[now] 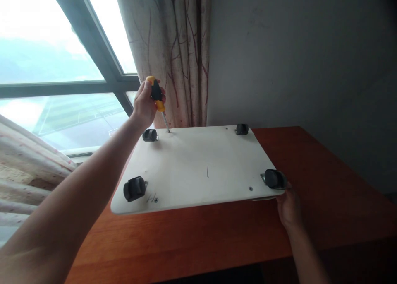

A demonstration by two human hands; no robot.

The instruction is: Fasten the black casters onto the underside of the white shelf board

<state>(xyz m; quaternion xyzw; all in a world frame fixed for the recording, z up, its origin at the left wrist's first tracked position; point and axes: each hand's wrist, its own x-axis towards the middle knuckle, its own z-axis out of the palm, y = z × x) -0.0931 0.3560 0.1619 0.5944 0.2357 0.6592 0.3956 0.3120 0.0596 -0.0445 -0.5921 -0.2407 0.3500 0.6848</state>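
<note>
A white board (195,168) lies flat on a reddish wooden table (310,217), with a black caster wheel at each corner, such as the near-left caster (134,188) and the near-right caster (274,179). My left hand (145,104) is closed round a yellow and black screwdriver (156,94), held nearly upright. Its tip rests on a screw (169,131) near the board's far-left corner, beside the far-left caster (149,135). My right hand (288,207) grips the board's near-right edge, fingers curled under it just below the near-right caster.
A grey wall rises behind the table. A patterned curtain (176,52) hangs at the far left corner beside a large window (56,68). More curtain fabric (27,168) bunches at the left. A fourth caster (242,129) sits at the board's far right.
</note>
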